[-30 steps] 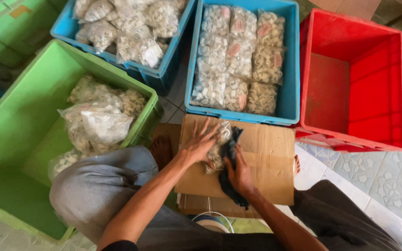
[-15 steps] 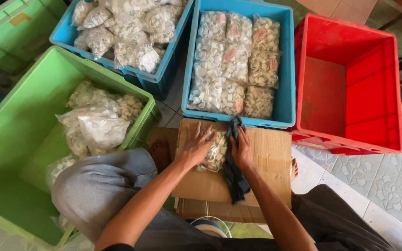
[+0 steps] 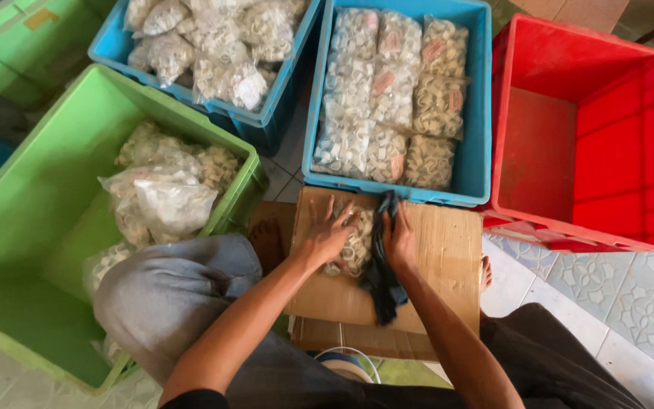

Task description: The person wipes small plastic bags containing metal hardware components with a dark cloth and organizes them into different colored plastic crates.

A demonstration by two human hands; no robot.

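A clear bag of small pale pieces (image 3: 355,244) lies on a flat sheet of brown cardboard (image 3: 448,250) in front of me. My left hand (image 3: 325,236) presses flat on the bag's left side with its fingers spread. My right hand (image 3: 398,241) rests on the bag's right side, with a dark cloth (image 3: 382,280) under it. The cloth's ends stick out above and below that hand.
Beyond the cardboard stands a blue crate (image 3: 480,163) with flat packed bags in rows. Another blue crate (image 3: 281,106) at upper left and a green crate (image 3: 54,151) at left hold loose bags. An empty red crate (image 3: 630,151) stands at right. My knees flank the cardboard on a tiled floor.
Both hands and the bag have slid away from me, toward the blue crate. The cloth has shifted under my right hand.
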